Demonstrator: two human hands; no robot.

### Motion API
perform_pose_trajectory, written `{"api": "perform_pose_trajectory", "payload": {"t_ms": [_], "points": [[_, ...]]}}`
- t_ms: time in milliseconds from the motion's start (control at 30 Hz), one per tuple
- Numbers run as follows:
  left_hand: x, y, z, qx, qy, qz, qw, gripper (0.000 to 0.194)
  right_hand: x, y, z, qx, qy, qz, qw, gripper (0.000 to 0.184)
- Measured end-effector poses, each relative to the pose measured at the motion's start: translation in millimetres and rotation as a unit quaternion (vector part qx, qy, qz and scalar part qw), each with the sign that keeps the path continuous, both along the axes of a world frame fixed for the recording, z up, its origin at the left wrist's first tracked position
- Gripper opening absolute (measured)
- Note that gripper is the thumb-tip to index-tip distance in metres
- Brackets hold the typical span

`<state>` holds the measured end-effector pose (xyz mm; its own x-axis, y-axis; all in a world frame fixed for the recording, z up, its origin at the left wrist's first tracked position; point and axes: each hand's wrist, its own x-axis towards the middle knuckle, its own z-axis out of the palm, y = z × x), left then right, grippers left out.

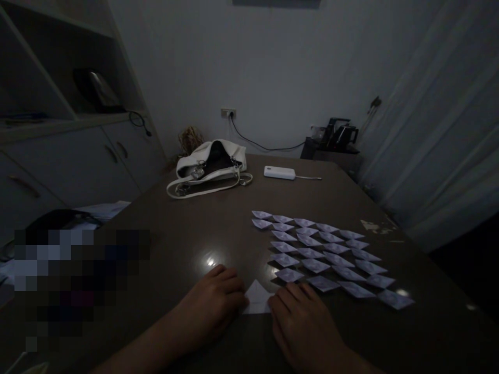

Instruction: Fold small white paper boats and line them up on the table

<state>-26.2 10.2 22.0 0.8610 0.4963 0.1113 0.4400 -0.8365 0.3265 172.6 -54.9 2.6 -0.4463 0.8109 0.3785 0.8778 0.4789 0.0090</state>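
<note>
A small folded sheet of white paper (258,300), with a pointed top and a straight lower edge, lies on the table near its front. My left hand (221,297) grips its left side with curled fingers. On its right side, my right hand (298,317) is closed over the edge, fingers bent. Both thumbs are largely hidden. Just beyond and to the right, several folded paper boats (315,266) are set out in slanting rows, the closest ones right by my right hand's fingers.
On the brown table (175,244), a white handbag (212,161) lies at the back left. A white power bank (279,172) with a short cable is at the back middle. Kettles (343,136) stand on a low stand behind. Cabinets (74,161) line the left; a pale curtain (436,130) hangs right.
</note>
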Motion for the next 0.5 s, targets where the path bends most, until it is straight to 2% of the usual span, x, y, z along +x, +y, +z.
{"api": "perform_pose_trajectory", "payload": {"t_ms": [333,500], "points": [[0.6,0.9,2.1,-0.036,-0.001,0.0,0.999,0.019,1.3,4.7,-13.9,0.037,0.026,-0.005,0.999,0.009],[2.6,3.7,2.1,-0.051,-0.018,0.005,0.999,0.012,1.6,6.4,-13.8,0.032,0.025,-0.007,0.999,0.008]]}}
